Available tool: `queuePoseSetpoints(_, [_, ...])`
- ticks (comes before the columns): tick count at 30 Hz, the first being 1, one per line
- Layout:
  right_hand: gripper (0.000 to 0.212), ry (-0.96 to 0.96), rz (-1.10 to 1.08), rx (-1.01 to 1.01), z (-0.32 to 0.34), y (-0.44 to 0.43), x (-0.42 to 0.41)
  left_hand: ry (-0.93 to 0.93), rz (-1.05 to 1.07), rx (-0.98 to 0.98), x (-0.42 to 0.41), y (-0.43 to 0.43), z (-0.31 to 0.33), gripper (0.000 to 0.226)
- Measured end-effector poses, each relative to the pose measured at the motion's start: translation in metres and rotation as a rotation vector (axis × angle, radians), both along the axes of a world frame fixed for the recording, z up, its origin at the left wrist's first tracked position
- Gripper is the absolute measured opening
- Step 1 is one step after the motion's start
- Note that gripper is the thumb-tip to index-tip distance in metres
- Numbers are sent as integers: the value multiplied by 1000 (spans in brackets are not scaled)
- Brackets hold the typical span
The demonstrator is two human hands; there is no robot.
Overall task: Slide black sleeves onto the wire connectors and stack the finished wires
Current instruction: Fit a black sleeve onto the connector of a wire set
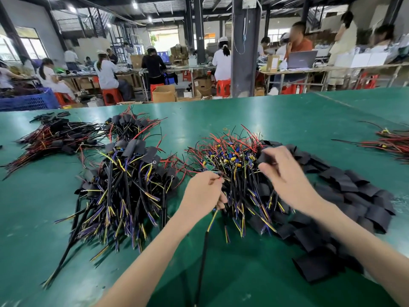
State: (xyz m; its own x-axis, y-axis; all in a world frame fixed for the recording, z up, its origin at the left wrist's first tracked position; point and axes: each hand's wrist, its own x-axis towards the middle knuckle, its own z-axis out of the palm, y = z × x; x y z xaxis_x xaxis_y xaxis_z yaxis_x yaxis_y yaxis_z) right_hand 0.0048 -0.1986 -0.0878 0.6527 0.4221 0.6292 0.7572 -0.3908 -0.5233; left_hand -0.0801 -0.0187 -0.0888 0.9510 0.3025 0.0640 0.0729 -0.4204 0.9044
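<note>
Black flat sleeve of soft tubing [264,157] is pinched between thumb and fingertips of my right hand [285,173]. I hold it over the right edge of the central heap of unsleeved red, black and yellow wires [232,165], handy for threading, I judge. My left hand [203,193], at that heap's near-left edge, curls round one black-jacketed wire [204,242] to steady it. Right of the heap lie loose sleeves [345,191], within reach; left of it, the finished stack [130,173].
</note>
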Motion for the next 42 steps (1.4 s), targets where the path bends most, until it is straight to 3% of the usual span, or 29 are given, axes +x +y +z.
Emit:
queuePoseSetpoints(3, [29,41,276,-111,-4,19,-33,-72,-48,171,-1,-3,-5,24])
queuePoseSetpoints(6, [35,-28,392,-252,-16,29,-40,-66,-29,149,-2,-1,-7,32])
queuePoseSetpoints(9, [34,20,321,-355,-23,25,-29,-41,29,52,-2,6,-2,27])
queuePoseSetpoints(15, [20,102,236,-261,-29,26,-22,-177,142,-141,-2,28,14,25])
queuePoseSetpoints(18, [15,120,232,-115,-27,25,-21,-232,76,-79,-4,35,17,26])
queuePoseSetpoints(21, [21,14,107,-46,-21,19,-15,-290,16,50,-7,35,14,21])
queuePoseSetpoints(25, [28,-8,-7,-112,-15,13,-7,-343,0,72,-8,31,11,21])
queuePoseSetpoints(37, [28,-20,75,-123,-5,11,-15,-314,-32,186,-13,21,8,16])
queuePoseSetpoints(42, [32,-144,69,-288,-1,10,-19,-350,-56,271,-13,17,3,14])
